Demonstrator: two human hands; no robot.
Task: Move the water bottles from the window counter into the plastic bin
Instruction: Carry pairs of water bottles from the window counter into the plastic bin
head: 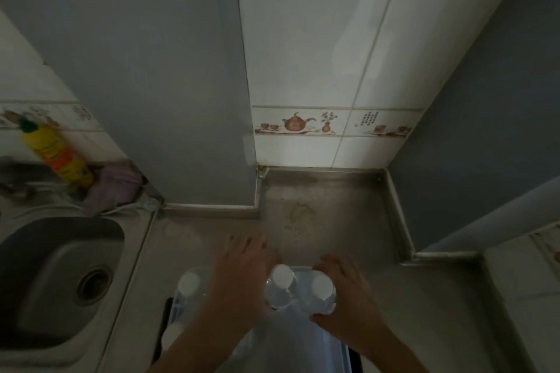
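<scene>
**Two bottles over the bin, both hands on them**

Nearest the camera, the clear plastic bin [333,348] sits on the steel desk [327,215], its walls faint in the dim light. Over its far end, the left hand [242,278] and right hand [345,303] bracket two white-capped water bottles: the left bottle [280,289] and the right bottle [322,292], which stand upright and touching each other. The right grip is wrapped round the side of the right bottle, fingers curled on it. The left grip lies against the left bottle with its fingers spread forward; whether it is closed round the bottle I cannot tell. At the bin's left side, a third bottle [188,283] shows its cap, and another pale cap [173,333] lies nearer, seemingly also inside.

The bottles look full, so each should be fairly heavy for its size, with thin walls that dent under a hard squeeze and smooth plastic that could slip. The firmest hold is probably round the shoulder or just below the cap, where the plastic is stiffer.

Farther off, the desk runs bare to the tiled wall [318,39]. To the left lie the sink [60,275], a yellow bottle [56,154] and a mauve cloth [115,185].
</scene>
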